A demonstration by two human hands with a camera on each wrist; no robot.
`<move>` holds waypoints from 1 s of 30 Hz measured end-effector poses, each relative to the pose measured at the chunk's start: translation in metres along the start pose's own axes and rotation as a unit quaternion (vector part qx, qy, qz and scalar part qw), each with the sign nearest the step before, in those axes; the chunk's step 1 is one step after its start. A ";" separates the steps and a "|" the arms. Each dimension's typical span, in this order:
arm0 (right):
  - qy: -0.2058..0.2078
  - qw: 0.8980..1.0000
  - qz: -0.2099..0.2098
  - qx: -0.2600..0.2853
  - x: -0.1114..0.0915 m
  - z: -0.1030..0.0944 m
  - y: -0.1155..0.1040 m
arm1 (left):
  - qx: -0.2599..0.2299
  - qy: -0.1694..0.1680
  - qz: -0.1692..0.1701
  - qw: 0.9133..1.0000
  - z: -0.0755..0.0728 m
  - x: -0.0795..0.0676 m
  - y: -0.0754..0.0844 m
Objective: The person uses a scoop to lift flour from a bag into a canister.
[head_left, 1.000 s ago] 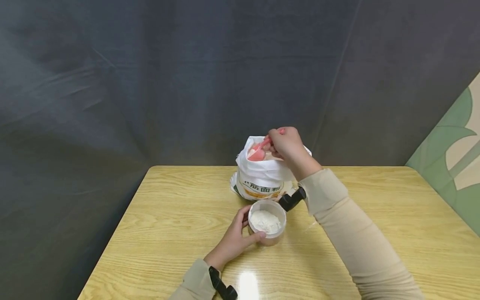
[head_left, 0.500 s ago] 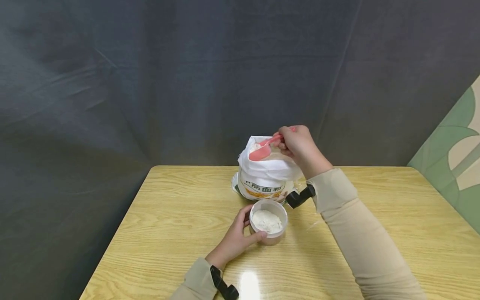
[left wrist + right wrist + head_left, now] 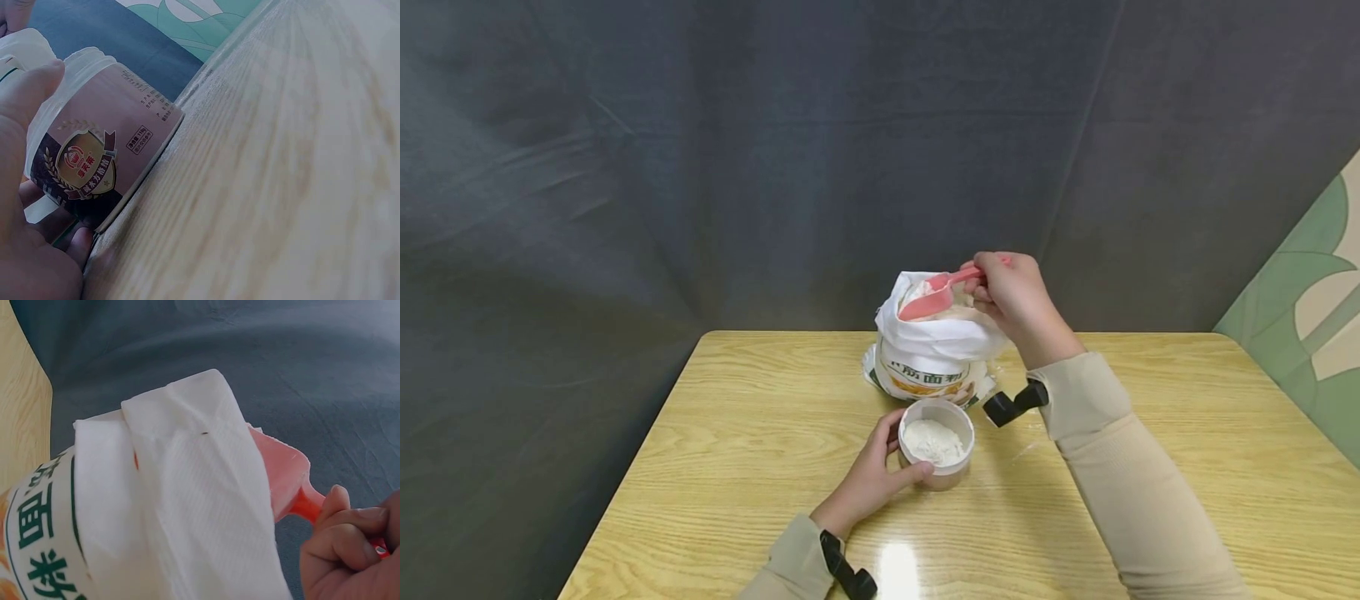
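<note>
My right hand [image 3: 1017,292] grips the handle of a pink scoop [image 3: 931,302]. White flour shows in the scoop, which sits at the mouth of a white flour bag [image 3: 936,340] with its top edge folded down. In the right wrist view, the bag's folded rim hides part of the scoop [image 3: 284,472]. My left hand [image 3: 871,479] holds a round plastic jar [image 3: 951,481], thumb on the near side and fingers around the left. White flour lies inside this jar. In the left wrist view the jar [image 3: 106,144] stands on the table with a pink and dark label.
The wooden table [image 3: 737,433] carries both bag and jar, the jar just in front of the bag. A dark curtain [image 3: 850,150] hangs behind the table's back edge. At the right is a green and beige patterned panel [image 3: 1315,283].
My right hand has moved right, drawing the scoop up so more of it shows at the bag's mouth. The left hand and jar have stayed nearly still.
</note>
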State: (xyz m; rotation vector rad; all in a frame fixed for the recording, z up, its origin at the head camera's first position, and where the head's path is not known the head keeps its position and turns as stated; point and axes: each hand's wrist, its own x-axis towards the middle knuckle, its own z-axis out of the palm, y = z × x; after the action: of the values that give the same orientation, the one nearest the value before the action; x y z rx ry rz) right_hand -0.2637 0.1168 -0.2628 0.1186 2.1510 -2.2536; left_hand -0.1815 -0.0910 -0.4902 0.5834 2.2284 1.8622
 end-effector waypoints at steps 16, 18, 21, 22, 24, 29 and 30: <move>0.018 0.996 -0.021 0.085 -0.014 -0.017 0.002 | 0.001 0.001 -0.004 1.000 -0.003 -0.001 -0.003; 0.017 0.995 -0.022 0.091 -0.017 -0.019 0.001 | 0.001 0.002 -0.002 1.000 -0.003 -0.001 -0.003; 0.016 0.994 -0.026 0.101 -0.022 -0.023 0.000 | -0.001 0.002 0.000 1.000 -0.002 -0.001 -0.003; 0.016 0.994 -0.029 0.103 -0.024 -0.024 0.000 | -0.002 0.001 0.001 1.000 -0.002 -0.001 -0.003; 0.016 0.993 -0.036 0.112 -0.027 -0.025 -0.001 | -0.003 0.001 0.002 1.000 -0.002 -0.001 -0.002; -0.007 0.988 -0.056 0.141 -0.038 -0.028 0.001 | -0.002 0.000 0.001 1.000 -0.002 -0.001 -0.001; -0.014 0.987 -0.057 0.150 -0.040 -0.029 0.001 | -0.002 0.000 0.000 1.000 -0.003 -0.001 -0.001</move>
State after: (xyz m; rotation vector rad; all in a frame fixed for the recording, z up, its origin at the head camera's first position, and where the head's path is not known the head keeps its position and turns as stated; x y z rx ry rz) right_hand -0.2227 0.1438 -0.2625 -0.0322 1.8357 -2.6119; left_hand -0.1814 -0.0940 -0.4909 0.5826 2.2241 1.8678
